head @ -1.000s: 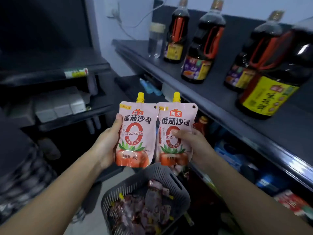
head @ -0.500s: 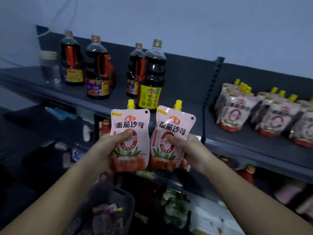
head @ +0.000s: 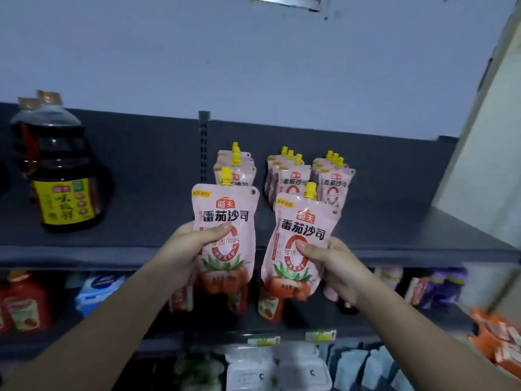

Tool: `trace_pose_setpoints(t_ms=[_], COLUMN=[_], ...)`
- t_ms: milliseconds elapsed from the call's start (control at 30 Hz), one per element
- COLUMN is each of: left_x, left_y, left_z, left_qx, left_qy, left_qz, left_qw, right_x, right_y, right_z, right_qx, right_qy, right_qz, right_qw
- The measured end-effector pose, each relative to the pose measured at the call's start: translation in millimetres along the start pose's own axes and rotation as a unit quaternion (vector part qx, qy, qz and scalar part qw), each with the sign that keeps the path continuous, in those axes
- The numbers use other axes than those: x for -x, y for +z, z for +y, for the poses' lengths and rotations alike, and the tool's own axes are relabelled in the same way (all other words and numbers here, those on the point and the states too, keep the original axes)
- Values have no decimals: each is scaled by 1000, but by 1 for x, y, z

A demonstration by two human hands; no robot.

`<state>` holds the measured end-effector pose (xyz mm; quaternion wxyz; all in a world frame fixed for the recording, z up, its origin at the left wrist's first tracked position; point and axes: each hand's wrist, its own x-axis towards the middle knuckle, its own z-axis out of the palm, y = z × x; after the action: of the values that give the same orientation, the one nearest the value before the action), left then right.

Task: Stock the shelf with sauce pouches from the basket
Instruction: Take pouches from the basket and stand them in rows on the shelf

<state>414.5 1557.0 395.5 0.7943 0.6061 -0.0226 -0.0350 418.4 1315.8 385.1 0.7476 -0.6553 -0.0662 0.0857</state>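
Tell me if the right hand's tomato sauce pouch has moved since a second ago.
Yes. The tomato sauce pouch in the right hand went rightward past the shelf upright.

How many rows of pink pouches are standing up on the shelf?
3. The left row stands partly behind the pouch in the left hand, the middle row is beside it, and the right row is furthest right. Pouches further back may be hidden.

Leaving shelf board [head: 158, 215] bare in front of the pouch rows [head: 293, 179] and widely between them and the soy sauce bottle [head: 62, 176]. Blocking the back with those three rows, the left end with the bottle. Closing the right end with a pale wall [head: 485, 165].
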Motion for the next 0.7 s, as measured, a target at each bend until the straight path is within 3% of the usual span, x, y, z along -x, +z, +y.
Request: trace_pose_setpoints(t_ms=[100,300,700], left_x=[-28,-76,-165], left_y=[54,129,141], left_z=[-6,-29,-37], left_qx=[-2,13,-25], left_qy=[8,14,37], left_qz=[-27,-9,10], left_qw=[1000,1000,999], right_x=[1,-10,-101], right_y=[-55,-135,-196], right_z=[-13,-27,-25], right_qx=[0,19,0], right_qy=[-24,-64,-60], right_qz=[29,56,50], right_qw=[999,996,997])
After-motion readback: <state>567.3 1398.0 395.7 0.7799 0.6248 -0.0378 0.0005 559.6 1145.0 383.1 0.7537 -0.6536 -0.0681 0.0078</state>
